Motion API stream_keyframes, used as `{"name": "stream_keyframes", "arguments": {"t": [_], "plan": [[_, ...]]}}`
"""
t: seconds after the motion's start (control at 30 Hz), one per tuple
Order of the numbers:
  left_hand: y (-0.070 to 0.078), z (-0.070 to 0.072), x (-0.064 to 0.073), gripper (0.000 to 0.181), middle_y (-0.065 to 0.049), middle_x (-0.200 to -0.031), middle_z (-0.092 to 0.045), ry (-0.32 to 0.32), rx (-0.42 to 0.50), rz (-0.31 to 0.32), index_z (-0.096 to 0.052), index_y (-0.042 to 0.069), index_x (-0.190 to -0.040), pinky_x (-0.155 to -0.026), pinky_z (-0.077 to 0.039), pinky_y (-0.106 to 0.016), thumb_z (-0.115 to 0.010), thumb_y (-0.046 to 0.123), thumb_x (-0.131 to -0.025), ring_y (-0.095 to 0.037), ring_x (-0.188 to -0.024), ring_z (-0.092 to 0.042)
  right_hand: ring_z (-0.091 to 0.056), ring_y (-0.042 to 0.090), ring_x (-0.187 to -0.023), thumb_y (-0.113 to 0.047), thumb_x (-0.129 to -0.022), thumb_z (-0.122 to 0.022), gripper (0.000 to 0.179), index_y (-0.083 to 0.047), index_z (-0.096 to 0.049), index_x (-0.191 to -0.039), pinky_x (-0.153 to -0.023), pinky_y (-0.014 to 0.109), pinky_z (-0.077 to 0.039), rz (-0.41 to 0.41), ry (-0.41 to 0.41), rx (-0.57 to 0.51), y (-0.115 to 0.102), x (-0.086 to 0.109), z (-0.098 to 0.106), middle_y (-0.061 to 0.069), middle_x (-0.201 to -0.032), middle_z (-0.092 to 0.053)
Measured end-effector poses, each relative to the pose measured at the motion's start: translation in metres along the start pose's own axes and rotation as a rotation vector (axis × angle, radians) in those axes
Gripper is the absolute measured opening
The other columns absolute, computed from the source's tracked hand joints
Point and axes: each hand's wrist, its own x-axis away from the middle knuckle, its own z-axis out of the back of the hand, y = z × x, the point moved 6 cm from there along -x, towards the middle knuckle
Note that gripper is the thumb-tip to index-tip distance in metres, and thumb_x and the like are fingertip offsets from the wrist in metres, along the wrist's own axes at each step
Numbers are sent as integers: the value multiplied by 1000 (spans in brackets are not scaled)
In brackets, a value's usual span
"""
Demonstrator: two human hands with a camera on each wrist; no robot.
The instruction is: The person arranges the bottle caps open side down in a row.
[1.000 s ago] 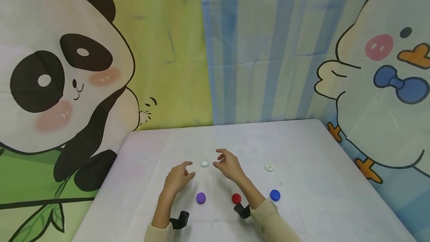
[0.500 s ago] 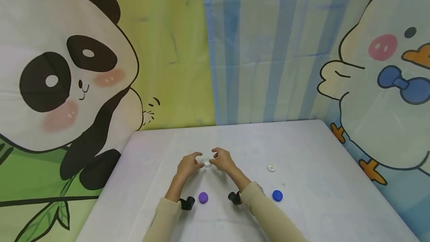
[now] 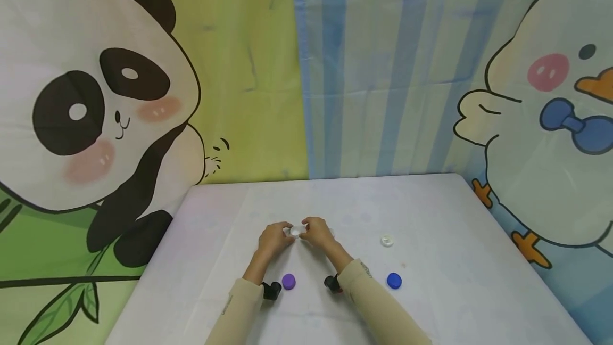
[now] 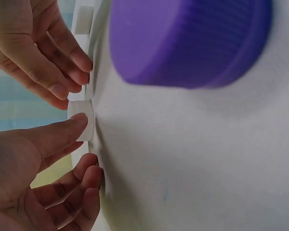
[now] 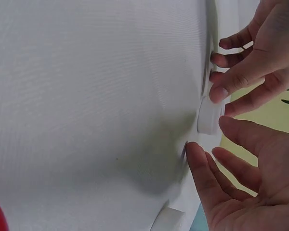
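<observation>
Left grip (image 3: 274, 238): thumb and finger pinch a white cap (image 5: 209, 117) by its side. Right grip (image 3: 317, 232): thumb and fingers spread, just right of the cap; from here I cannot tell whether they touch it. A light, level pinch would serve best, the right fingertips meeting the cap squarely opposite, lest it tip. It is held between the hands, beyond the purple cap (image 3: 289, 281) on the bench (image 3: 431, 206); a blue cap (image 3: 394, 280) lies off to the right.
</observation>
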Motion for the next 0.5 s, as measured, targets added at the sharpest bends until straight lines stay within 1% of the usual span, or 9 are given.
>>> {"name": "stream_keyframes", "arguments": {"t": [0.03,0.07,0.2,0.23,0.27,0.3,0.5], "plan": [[0,0,0,32,-1,-68,-59,25,-3,-28,-67,15,-101,-47,-36,-30,-73,23,-71,-15,-58,-50,-55,19,-74,-8,-73,-72,36,7,-61,-104,-68,30,-46,10,6,16,-1,-1,-1,14,-84,-62],[1,0,0,30,-1,-68,-60,33,0,-36,-67,15,-99,-47,-36,-30,-74,23,-70,-15,-58,-50,-55,18,-74,-7,-72,-72,34,6,-62,-102,-68,30,-46,22,12,37,-2,-1,-1,13,-83,-62],[0,-2,-1,29,-2,-72,-62,47,14,-48,-68,15,-97,-47,-37,-31,-74,24,-70,-16,-60,-53,-55,18,-72,-7,-71,-73,27,5,-66,-95,-67,29,-46,57,27,105,-6,-2,-2,10,-77,-62],[0,-2,-1,29,-1,-71,-62,47,21,-46,-68,15,-96,-47,-37,-31,-74,23,-70,-16,-60,-53,-55,18,-72,-7,-71,-73,26,4,-66,-93,-67,29,-45,58,26,113,-6,-1,-2,9,-77,-62],[0,-3,-1,29,-1,-72,-62,30,34,-24,-68,15,-97,-48,-38,-32,-74,21,-70,-16,-62,-54,-55,18,-72,-7,-71,-73,25,4,-66,-92,-67,29,-46,64,27,121,-6,-1,-2,9,-77,-62],[1,-3,-1,29,-1,-71,-62,27,34,-24,-68,14,-98,-48,-38,-31,-74,21,-70,-16,-61,-53,-55,18,-72,-7,-71,-74,24,4,-66,-91,-67,29,-46,67,27,125,-6,-2,-2,9,-77,-62],[5,-4,-1,31,3,-68,-58,18,-3,-53,-67,14,-101,-47,-35,-27,-73,26,-73,-11,-57,-48,-57,19,-73,-9,-71,-73,24,3,-66,-91,-67,28,-46,65,18,124,-5,-1,1,9,-78,-63]]}}
